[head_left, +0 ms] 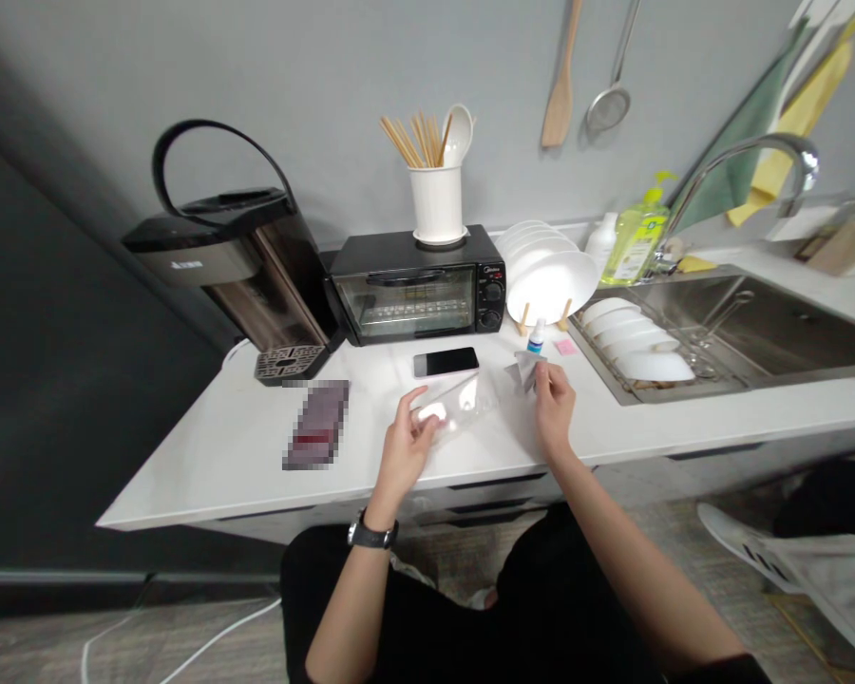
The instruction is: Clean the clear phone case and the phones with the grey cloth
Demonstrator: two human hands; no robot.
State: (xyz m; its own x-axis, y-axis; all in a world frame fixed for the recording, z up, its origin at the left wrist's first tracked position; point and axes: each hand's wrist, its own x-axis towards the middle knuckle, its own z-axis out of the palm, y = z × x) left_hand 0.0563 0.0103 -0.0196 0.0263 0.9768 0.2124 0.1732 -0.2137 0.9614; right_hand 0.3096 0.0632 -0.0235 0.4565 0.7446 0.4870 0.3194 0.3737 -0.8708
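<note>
My left hand (406, 442), with a dark watch on the wrist, grips a clear phone case (466, 399) by its left end and holds it tilted over the counter. Between the fingertips of my right hand (554, 404) is a crumpled grey cloth (525, 369), a little apart from the case. A smartphone (446, 362) with a black screen lies just beyond the case. Right behind the cloth stands a small white bottle (537, 336) with a blue label, and a pink square (565, 347) lies beside it.
A toaster oven (413, 299) carries a white utensil pot (438, 204). To its left stands a dark drink dispenser (256, 285); a pixelated item (318, 425) lies in front. White plates (552, 285), stacked bowls (648, 356) and a sink (812, 328) are on the right.
</note>
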